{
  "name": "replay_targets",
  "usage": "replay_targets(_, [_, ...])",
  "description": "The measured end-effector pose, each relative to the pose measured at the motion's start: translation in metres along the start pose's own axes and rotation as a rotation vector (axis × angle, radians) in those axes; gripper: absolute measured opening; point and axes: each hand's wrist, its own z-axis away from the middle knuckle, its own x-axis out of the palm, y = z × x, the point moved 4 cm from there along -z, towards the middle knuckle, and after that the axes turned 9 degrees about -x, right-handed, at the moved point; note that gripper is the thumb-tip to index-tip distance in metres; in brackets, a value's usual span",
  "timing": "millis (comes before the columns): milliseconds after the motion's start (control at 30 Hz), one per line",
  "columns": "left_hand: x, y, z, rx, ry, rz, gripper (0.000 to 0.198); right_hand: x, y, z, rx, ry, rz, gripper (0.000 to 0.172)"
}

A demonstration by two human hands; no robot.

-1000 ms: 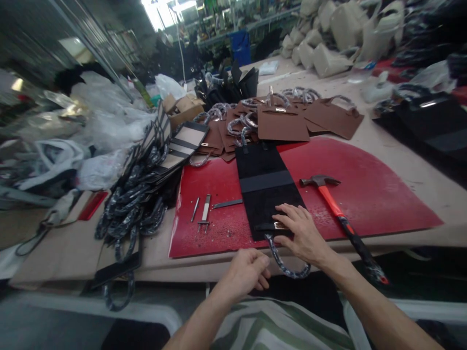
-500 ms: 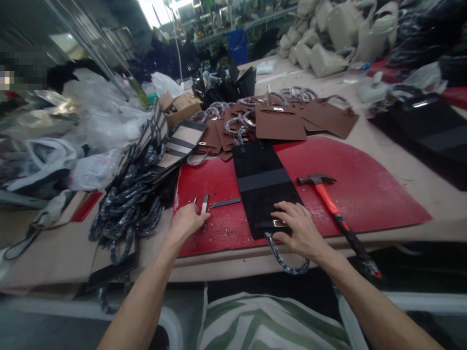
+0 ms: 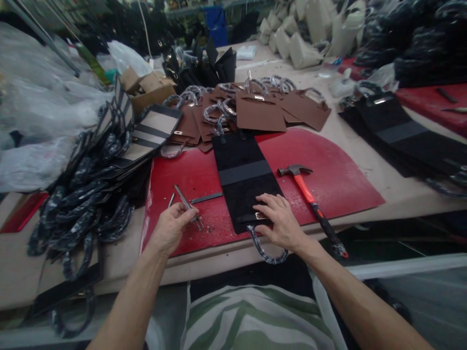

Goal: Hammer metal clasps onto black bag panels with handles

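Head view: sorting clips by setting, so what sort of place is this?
Probably a handbag workshop: brown bag panels piled on the table, beige bags behind, a hammer on the red mat.

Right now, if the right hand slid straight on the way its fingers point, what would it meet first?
The right hand rests on the black panel; sliding on, it would probably reach the grey band across it first.

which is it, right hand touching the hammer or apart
Apart. The head view shows bare red mat between the right hand and the hammer; the hand lies flat on the black panel. The left hand holds a metal tool.
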Motion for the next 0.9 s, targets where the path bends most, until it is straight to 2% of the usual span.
replay_targets(133, [0.040,-0.019,0.006,0.077,-0.043,0.147,0.047,0.000,0.000,0.000,0.003,0.000,0.004,0.044])
replay_targets(233, [0.063,-0.029,0.005,0.195,-0.067,0.056,0.035,0.001,0.001,0.000,0.003,0.010,0.005,0.044])
replay_targets(333, [0.076,-0.036,0.003,0.267,-0.103,-0.081,0.029,0.001,0.002,0.000,0.002,0.018,-0.001,0.043])
replay_targets(667, [0.084,-0.035,0.003,0.390,-0.089,-0.288,0.023,0.000,0.002,-0.001,0.005,0.024,-0.012,0.045])
replay_targets(900, [0.088,-0.034,0.007,0.523,-0.018,-0.401,0.019,0.000,0.002,-0.001,0.007,0.022,-0.015,0.046])
